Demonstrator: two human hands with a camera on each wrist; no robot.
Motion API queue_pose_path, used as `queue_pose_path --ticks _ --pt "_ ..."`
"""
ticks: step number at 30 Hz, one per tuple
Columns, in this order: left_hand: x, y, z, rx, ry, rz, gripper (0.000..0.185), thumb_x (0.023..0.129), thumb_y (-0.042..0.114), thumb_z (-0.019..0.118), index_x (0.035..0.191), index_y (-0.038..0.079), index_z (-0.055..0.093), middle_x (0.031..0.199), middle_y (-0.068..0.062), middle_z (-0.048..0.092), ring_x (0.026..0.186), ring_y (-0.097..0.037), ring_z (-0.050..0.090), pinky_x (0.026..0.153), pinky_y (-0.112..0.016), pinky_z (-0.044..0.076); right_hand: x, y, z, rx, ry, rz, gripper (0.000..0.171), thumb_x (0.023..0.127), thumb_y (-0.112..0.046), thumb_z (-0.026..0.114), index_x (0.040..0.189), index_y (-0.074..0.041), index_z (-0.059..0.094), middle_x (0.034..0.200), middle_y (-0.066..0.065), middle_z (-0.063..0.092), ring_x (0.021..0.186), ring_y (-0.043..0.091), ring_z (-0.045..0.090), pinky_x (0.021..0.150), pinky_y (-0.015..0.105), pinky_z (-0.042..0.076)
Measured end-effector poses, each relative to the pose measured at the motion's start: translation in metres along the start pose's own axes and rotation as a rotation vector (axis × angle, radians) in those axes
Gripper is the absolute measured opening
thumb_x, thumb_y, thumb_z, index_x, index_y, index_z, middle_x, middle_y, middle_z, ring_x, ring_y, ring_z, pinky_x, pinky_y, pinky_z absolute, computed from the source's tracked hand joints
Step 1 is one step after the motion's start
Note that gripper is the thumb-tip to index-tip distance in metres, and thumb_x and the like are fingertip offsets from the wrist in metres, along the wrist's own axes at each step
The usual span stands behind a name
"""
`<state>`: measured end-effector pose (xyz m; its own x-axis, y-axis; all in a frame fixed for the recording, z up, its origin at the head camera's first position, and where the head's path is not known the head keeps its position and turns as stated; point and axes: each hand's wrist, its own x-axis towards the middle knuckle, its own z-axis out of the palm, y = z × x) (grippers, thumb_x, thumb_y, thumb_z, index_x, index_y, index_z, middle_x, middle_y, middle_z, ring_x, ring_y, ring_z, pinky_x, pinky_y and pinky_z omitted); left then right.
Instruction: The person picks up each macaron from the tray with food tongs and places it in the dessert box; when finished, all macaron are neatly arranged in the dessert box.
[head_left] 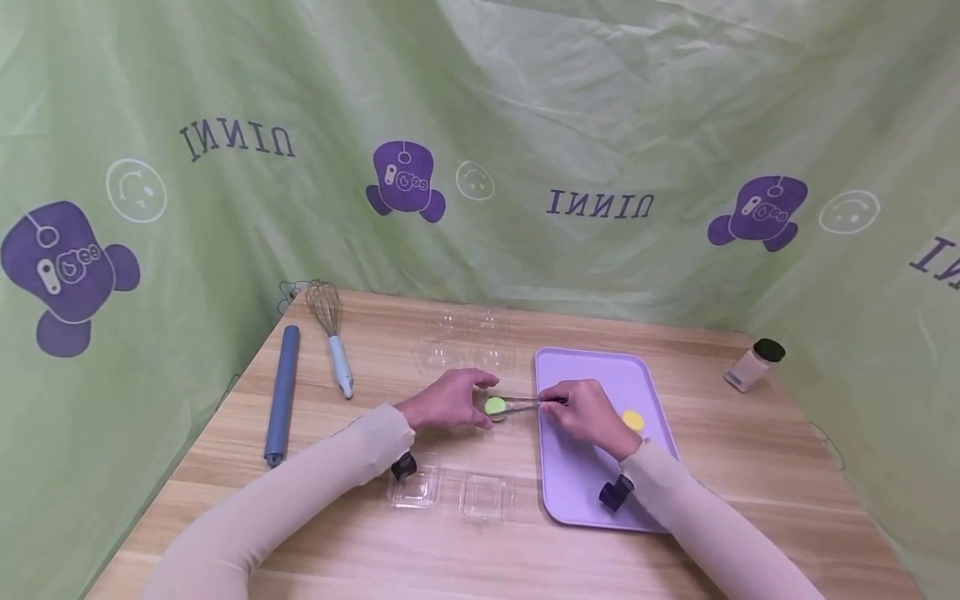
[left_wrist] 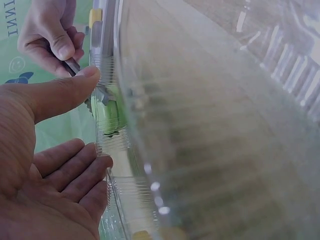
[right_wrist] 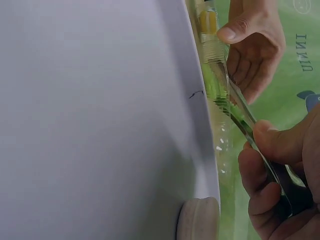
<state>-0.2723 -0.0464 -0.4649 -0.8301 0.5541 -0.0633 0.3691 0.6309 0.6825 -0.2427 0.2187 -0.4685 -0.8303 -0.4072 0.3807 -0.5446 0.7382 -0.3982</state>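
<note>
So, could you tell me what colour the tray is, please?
Pale purple; the tray shows best in the head view.

Whisk (head_left: 331,332), rolling pin (head_left: 282,393), jar (head_left: 753,364)

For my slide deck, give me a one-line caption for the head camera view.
Right hand holds metal tongs gripping a green round piece beside the left hand, next to a purple tray.

1. I see both arms reaching forward in pale sleeves, forearms converging toward the middle; a dark camera mount sits under each wrist.
2. Left hand (head_left: 450,400): palm turned inward, fingers (left_wrist: 75,175) loosely extended, thumb stretched out with its tip touching something clear.
3. Right hand (head_left: 588,412): knuckles up, thumb and curled fingers (right_wrist: 260,200) pinching a thin metal tool.
4. The hands sit near each other, not touching.
</note>
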Motion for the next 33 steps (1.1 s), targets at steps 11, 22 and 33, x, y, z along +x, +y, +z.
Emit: queue_pose_path --ticks 11,22,33 --pt "-0.0021 0.004 -0.001 -0.032 -0.003 -0.017 0.081 0.07 0.017 0.091 0.143 0.009 0.055 0.145 -0.011 0.06 0.134 -0.031 0.056 0.119 -0.051 0.042 -0.0002 -0.0035 -0.0043 -0.006 -0.055 0.024 0.017 0.082 -0.011 0.082 0.099 -0.009 0.081 0.089 0.002 0.08 0.076 0.012 0.071 0.071 0.031 0.061" --pt "-0.0003 0.004 -0.0007 -0.006 0.002 0.006 0.081 0.07 0.018 0.091 0.142 0.008 0.056 0.144 -0.012 0.061 0.134 -0.031 0.057 0.12 -0.05 0.042 -0.0007 -0.0021 -0.0041 0.024 -0.085 0.059 0.023 0.083 -0.015 0.082 0.105 -0.009 0.079 0.094 0.001 0.08 0.082 0.012 0.073 0.077 0.032 0.063" --pt "-0.0028 0.0038 -0.0009 -0.01 -0.004 -0.004 0.081 0.071 0.019 0.091 0.143 0.009 0.055 0.145 -0.012 0.06 0.134 -0.031 0.056 0.12 -0.051 0.042 0.0021 -0.0041 -0.0094 0.042 -0.117 0.073 0.023 0.084 -0.014 0.08 0.106 -0.009 0.078 0.098 0.006 0.079 0.085 0.014 0.073 0.08 0.034 0.063"
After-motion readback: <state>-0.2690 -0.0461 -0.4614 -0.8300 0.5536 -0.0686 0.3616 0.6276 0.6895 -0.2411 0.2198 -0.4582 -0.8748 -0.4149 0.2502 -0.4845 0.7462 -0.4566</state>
